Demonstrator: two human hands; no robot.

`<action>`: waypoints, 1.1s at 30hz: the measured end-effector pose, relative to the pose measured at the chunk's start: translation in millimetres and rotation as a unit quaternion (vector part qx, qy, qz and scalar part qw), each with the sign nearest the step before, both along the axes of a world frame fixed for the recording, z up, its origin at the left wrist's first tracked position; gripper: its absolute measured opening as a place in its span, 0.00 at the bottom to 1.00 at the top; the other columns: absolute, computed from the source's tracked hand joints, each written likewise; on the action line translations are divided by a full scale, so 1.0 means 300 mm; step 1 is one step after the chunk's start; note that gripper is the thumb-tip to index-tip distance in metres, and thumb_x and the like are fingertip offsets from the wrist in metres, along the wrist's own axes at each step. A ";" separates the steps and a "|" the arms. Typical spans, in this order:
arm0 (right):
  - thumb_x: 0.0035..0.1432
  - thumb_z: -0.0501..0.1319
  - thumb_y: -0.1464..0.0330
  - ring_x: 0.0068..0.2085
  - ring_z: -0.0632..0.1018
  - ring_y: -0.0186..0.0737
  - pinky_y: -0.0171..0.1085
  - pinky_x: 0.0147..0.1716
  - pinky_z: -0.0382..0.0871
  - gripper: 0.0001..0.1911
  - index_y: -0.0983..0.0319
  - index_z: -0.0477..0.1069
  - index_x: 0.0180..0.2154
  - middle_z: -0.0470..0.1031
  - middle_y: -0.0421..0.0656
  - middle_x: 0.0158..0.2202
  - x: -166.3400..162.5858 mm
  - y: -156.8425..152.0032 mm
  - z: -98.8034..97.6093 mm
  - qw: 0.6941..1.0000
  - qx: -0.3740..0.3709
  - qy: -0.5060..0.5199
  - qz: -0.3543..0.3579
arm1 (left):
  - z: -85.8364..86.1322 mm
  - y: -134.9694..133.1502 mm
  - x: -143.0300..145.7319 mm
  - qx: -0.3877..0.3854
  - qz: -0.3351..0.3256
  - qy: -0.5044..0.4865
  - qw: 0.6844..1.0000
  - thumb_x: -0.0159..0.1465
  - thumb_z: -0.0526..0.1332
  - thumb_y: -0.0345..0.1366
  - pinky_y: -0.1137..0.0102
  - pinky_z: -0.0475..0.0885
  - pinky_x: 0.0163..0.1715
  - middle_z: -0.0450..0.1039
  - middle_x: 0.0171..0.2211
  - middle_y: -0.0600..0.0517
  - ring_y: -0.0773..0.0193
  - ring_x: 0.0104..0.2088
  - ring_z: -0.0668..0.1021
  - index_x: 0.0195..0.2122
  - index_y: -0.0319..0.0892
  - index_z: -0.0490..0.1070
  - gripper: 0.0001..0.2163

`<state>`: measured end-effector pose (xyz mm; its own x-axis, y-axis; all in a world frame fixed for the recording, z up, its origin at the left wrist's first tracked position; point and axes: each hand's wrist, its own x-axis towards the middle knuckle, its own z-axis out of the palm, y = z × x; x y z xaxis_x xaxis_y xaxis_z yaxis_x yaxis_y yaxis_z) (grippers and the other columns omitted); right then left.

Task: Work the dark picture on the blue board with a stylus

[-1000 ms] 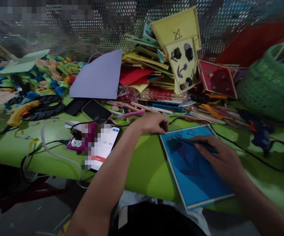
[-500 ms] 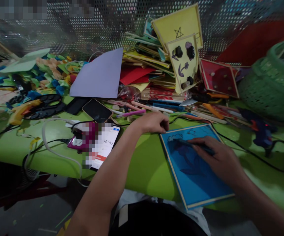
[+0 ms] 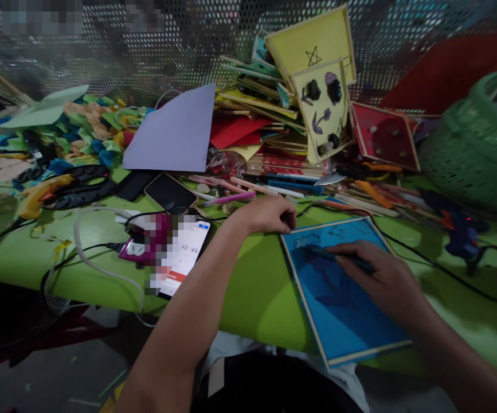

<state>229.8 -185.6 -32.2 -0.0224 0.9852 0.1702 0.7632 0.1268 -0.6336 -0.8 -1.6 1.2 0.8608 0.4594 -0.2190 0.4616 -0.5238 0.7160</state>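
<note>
A blue paper panel in a thin wooden frame lies on the green table in front of me, with dark line drawings on it. My right hand rests on the panel, fingers closed round a dark pen whose tip touches the blue paper near its upper left. My left hand lies curled at the panel's top left corner, fingertips pressing on the frame edge.
A phone with a lit screen and a dark phone lie left of my arm among cables. A purple sheet, stacked coloured panels, pens, scissors, glue guns and a green basket crowd the table's back.
My right hand has slid slightly left with the pen on the blue paper. The phone's timer has gone from 45 to 46. My left hand has stayed put.
</note>
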 end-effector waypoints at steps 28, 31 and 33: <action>0.67 0.60 0.54 0.41 0.86 0.50 0.47 0.44 0.80 0.16 0.52 0.83 0.43 0.87 0.44 0.40 -0.001 0.001 -0.002 1.000 -0.001 -0.010 0.000 | -0.001 0.003 0.000 0.005 -0.004 -0.010 1.000 0.60 0.68 0.26 0.71 0.70 0.36 0.84 0.37 0.51 0.65 0.37 0.81 0.38 0.39 0.82 0.06; 0.67 0.60 0.53 0.41 0.86 0.51 0.48 0.44 0.81 0.16 0.52 0.83 0.44 0.87 0.45 0.40 -0.004 0.001 -0.002 1.000 -0.004 -0.003 -0.002 | -0.002 0.003 0.002 0.003 -0.005 -0.008 1.000 0.60 0.68 0.27 0.71 0.70 0.37 0.84 0.37 0.50 0.64 0.37 0.81 0.39 0.39 0.82 0.06; 0.67 0.60 0.53 0.41 0.86 0.51 0.49 0.45 0.81 0.16 0.52 0.83 0.44 0.87 0.45 0.41 -0.003 -0.001 -0.003 1.000 -0.010 0.000 -0.002 | -0.002 0.002 0.002 -0.001 -0.005 -0.005 1.000 0.60 0.68 0.27 0.71 0.71 0.37 0.84 0.37 0.50 0.64 0.37 0.82 0.39 0.39 0.82 0.07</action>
<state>228.9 -185.8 -32.9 -0.0186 0.9886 0.1496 0.7632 0.1107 -0.6367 -0.2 -0.9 0.7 0.8672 0.4507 -0.2115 0.4499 -0.5273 0.7208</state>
